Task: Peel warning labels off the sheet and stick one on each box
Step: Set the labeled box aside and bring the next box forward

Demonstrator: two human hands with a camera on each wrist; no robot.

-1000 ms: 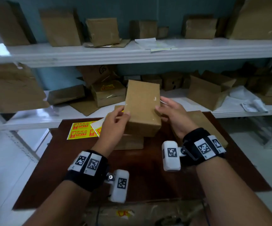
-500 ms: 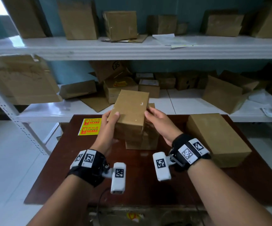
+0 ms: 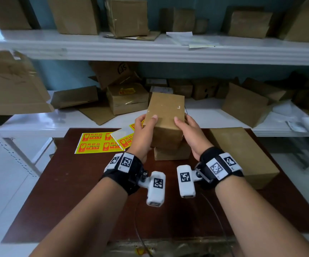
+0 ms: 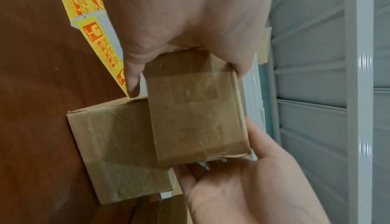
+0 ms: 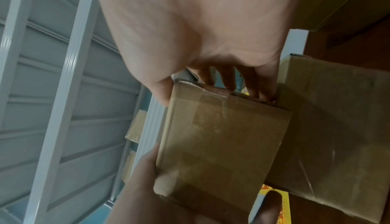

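Note:
Both hands hold a small brown cardboard box [image 3: 165, 115] tilted above the table. My left hand [image 3: 145, 127] grips its left side, thumb on the top face; my right hand [image 3: 188, 129] grips its right side. The wrist views show the box's taped end [image 4: 196, 110] [image 5: 221, 144] between the two hands. Directly under it a second small box [image 3: 172, 153] [image 4: 118, 150] lies on the dark brown table [image 3: 87, 191]. A yellow sheet of warning labels [image 3: 96, 142] [image 4: 92, 34] lies at the table's far left, its right part hidden behind my left hand.
A larger brown box [image 3: 242, 154] lies on the table's right side. White metal shelves [image 3: 150, 47] behind the table carry several cardboard boxes; one [image 3: 129, 98] bears a yellow label. White floor lies left of the table.
The held box stays gripped by both hands and has tipped a little more upright. The view has shifted, and more of the label sheet shows at the left.

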